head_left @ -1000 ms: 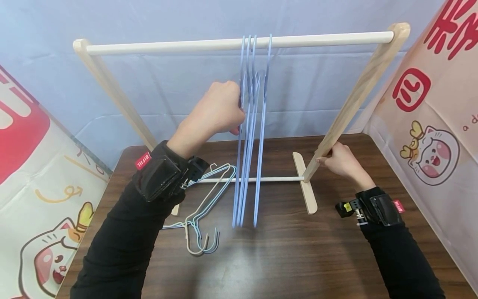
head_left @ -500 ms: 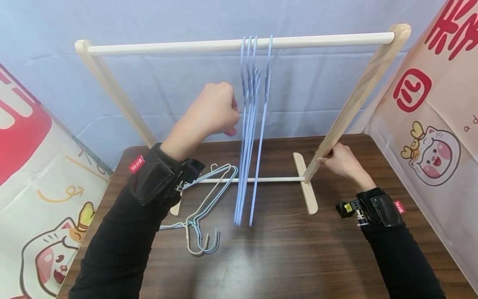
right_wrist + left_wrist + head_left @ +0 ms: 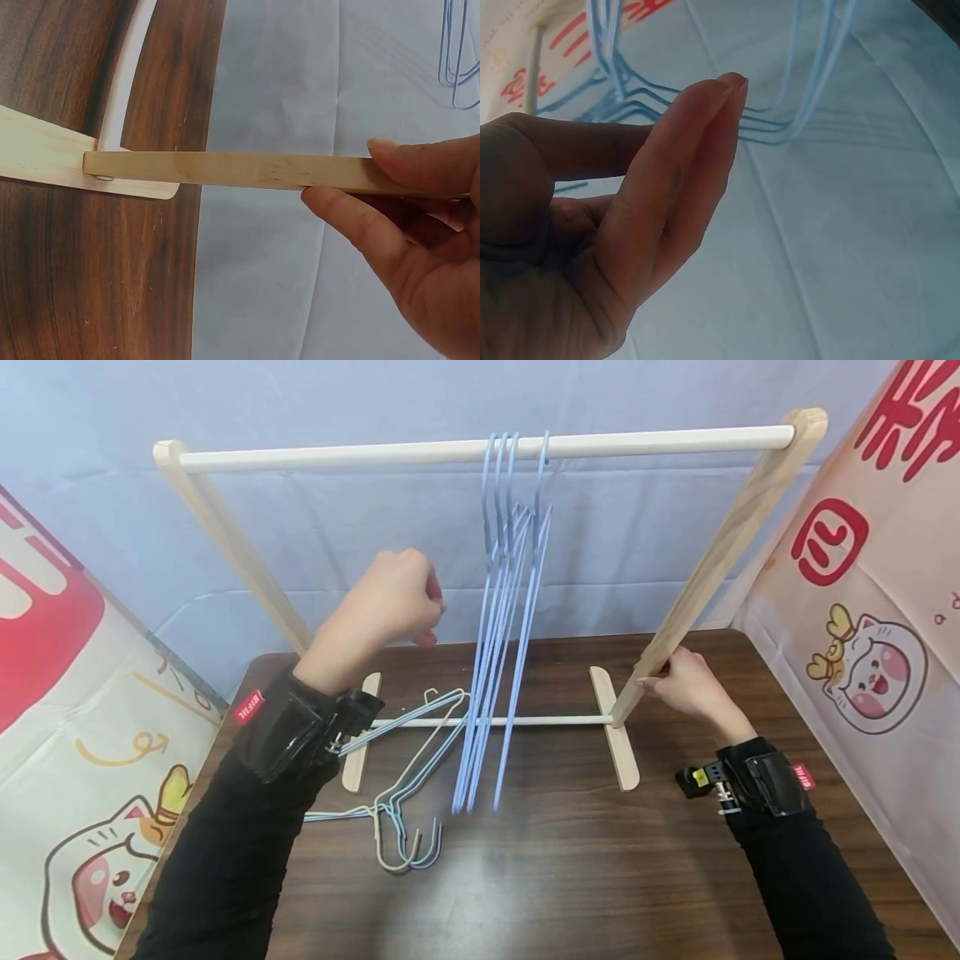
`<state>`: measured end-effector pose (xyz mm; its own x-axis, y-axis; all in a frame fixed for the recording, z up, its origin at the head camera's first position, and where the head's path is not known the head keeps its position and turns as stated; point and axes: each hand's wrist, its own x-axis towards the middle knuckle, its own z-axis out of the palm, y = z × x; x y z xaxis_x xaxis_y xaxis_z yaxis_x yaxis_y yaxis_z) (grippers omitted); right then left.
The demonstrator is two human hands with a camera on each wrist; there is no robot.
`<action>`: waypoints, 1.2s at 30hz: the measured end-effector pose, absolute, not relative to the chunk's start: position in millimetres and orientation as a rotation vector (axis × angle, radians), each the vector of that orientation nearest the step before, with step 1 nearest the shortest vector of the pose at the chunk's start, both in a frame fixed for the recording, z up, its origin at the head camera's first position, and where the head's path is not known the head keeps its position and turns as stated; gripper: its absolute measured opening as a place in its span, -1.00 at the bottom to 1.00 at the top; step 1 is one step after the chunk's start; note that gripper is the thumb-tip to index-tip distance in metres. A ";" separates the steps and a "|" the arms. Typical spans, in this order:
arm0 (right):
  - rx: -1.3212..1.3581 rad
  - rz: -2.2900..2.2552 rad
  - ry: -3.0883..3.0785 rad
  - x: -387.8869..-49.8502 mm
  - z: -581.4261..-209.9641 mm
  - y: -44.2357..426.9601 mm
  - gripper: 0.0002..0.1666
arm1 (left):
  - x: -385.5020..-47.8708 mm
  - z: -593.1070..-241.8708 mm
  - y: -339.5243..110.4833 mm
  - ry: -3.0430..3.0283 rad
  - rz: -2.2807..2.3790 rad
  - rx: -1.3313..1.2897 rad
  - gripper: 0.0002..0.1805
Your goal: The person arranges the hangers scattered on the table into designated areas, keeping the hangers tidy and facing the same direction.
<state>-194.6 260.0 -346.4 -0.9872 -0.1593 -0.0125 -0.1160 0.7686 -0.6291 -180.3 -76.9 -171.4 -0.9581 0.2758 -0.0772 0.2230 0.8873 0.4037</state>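
"Where's the left hand (image 3: 392, 600)?"

"In the air, just left of the blue hangers (image 3: 512, 539) and apart from them. Its fingers are loosely bent and pinch nothing."

"And those hangers?"

"On the rack's top bar (image 3: 337, 457), a little right of its middle. I see four hooks over it, with the frames hanging down close together."

"What's the right hand (image 3: 688, 685) doing?"

"Pinching the right upright (image 3: 720, 556) low down, thumb on one side and fingers on the other, near the tabletop's (image 3: 570, 860) far right corner."

"Anything lying flat?"

"Loose hangers (image 3: 392, 807), one cream and the others light blue, nearer the tabletop's left edge than its right. They reach over the lower bar (image 3: 562, 720), and several hooks point away from the far edge."
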 end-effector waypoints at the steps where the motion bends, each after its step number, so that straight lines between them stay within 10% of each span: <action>1: -0.224 -1.025 2.890 -194.6 -346.4 260.0 -0.56 | -180.5 -173.5 -79.3 2.918 0.603 0.382 -0.78; 36: -0.223 -1.074 2.861 -196.2 -346.6 260.4 -0.57 | -176.4 -284.7 -159.5 2.784 0.431 0.267 -0.71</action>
<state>-196.2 260.4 -346.6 -0.9864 -0.1628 -0.0211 -0.1087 0.7439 -0.6594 -176.4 -159.5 -284.7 -0.9345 0.2278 -0.2733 0.1345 0.9373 0.3215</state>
